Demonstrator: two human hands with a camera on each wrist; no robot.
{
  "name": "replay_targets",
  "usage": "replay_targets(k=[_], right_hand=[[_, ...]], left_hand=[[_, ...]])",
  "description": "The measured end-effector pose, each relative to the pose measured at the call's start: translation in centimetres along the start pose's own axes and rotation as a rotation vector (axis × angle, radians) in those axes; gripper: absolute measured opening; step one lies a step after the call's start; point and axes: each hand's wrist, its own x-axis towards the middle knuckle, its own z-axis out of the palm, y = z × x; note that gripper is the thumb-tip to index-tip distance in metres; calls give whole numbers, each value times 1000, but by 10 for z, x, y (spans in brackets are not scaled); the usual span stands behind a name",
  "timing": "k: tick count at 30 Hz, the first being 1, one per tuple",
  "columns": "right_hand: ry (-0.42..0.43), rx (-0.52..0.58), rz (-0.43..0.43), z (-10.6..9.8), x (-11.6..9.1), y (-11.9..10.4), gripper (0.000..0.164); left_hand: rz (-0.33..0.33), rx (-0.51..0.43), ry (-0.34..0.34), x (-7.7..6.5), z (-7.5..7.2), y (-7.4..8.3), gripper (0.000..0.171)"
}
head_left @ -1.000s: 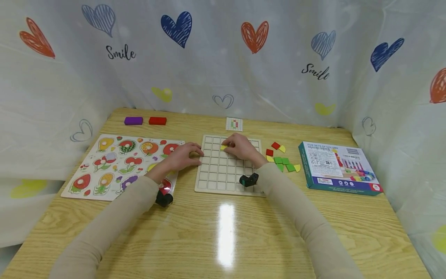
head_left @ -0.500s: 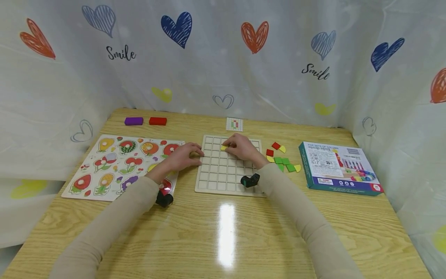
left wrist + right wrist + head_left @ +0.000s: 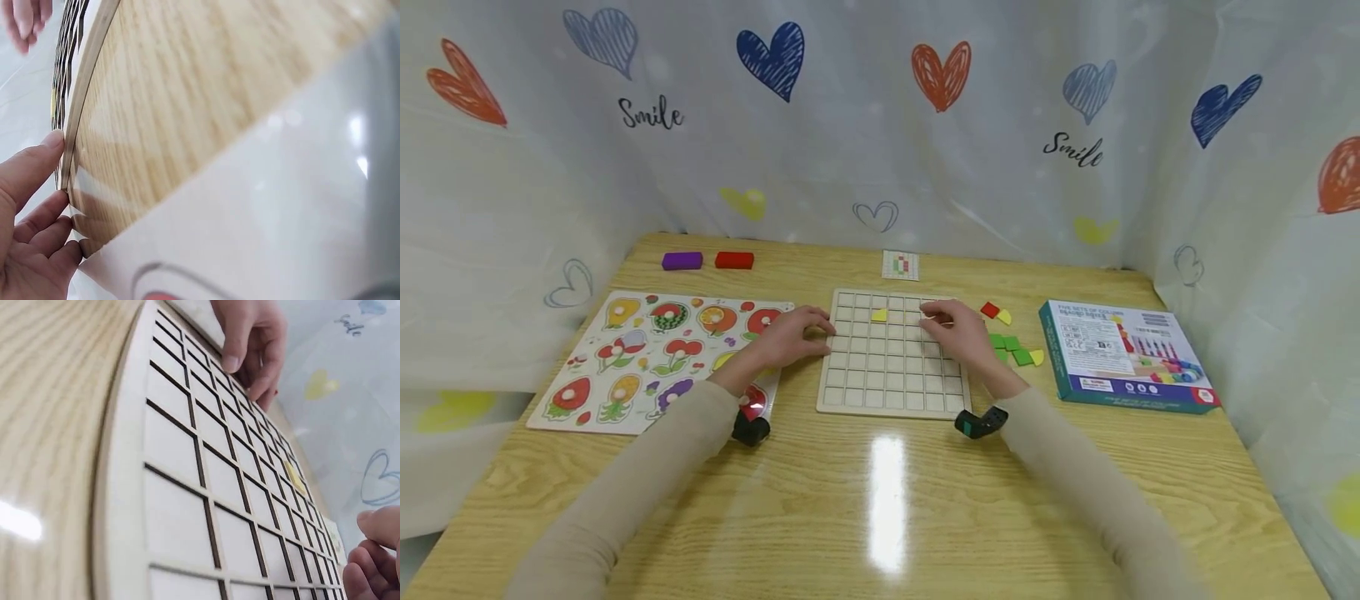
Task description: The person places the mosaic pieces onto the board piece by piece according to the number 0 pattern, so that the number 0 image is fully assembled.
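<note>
A wooden grid board (image 3: 865, 400) lies flat on the table. My left hand (image 3: 790, 337) holds its left edge; in the left wrist view the thumb (image 3: 44, 150) rests on the rim and the curled fingers touch the side. One yellow quarter-circle tile (image 3: 879, 316) lies in a cell near the board's far side. Above the right part of the board is my right hand (image 3: 962, 333), fingers loosely bent with nothing seen between them. Right of the board lie green tiles (image 3: 1022, 357), a red tile (image 3: 990, 309) and yellow quarter-circle tiles (image 3: 1037, 357), some partly hidden by that hand.
A fruit puzzle board (image 3: 625, 350) lies under my left forearm. A small pattern card (image 3: 900, 265) lies behind the grid board. Purple (image 3: 682, 261) and red blocks (image 3: 734, 260) sit at the back left. A flat toy box (image 3: 1131, 354) stands to the right.
My right hand has let go of the yellow tile, which stays on the grid board, and has moved to the right. My left hand keeps its place at the board's edge.
</note>
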Motion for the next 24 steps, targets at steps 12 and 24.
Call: replay_targets(k=[12, 24], right_hand=[[156, 33, 182, -57, -55, 48, 44], [109, -109, 180, -89, -27, 75, 50]], left_hand=[[15, -9, -1, -3, -2, 2, 27], [34, -12, -9, -4, -3, 6, 26]])
